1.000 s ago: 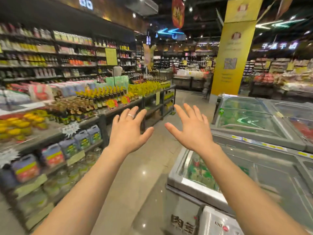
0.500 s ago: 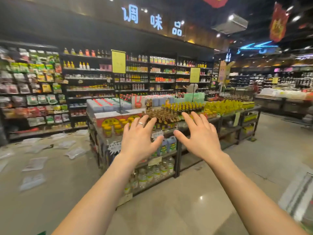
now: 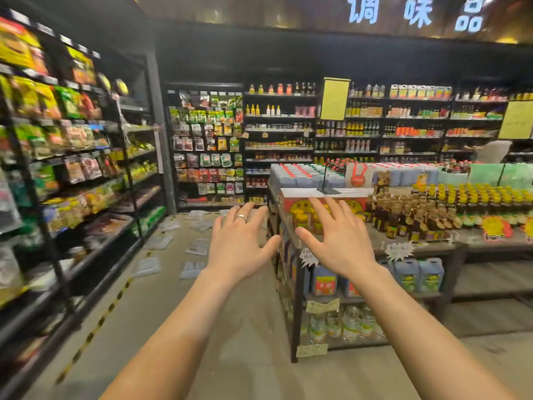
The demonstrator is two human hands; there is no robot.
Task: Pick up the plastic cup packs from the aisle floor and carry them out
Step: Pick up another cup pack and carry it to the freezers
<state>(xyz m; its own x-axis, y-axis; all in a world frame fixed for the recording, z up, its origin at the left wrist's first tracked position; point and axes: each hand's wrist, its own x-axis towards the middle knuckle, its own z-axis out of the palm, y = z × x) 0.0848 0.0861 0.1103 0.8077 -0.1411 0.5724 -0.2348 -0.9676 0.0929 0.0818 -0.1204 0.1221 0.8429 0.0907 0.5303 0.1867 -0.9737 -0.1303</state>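
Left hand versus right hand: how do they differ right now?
The left hand wears a ring; the right hand shows none. The left hand appears over the aisle floor, where plastic cup packs lie; the right hand appears against the display stand of bottles. Both are open, fingers spread, backs to the camera, holding nothing.

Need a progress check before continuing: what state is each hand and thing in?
left hand: open, fingers spread, holding nothing.
right hand: open, fingers spread, holding nothing.
plastic cup packs: scattered flat on the aisle floor, none picked up.
yellow sign: upright.
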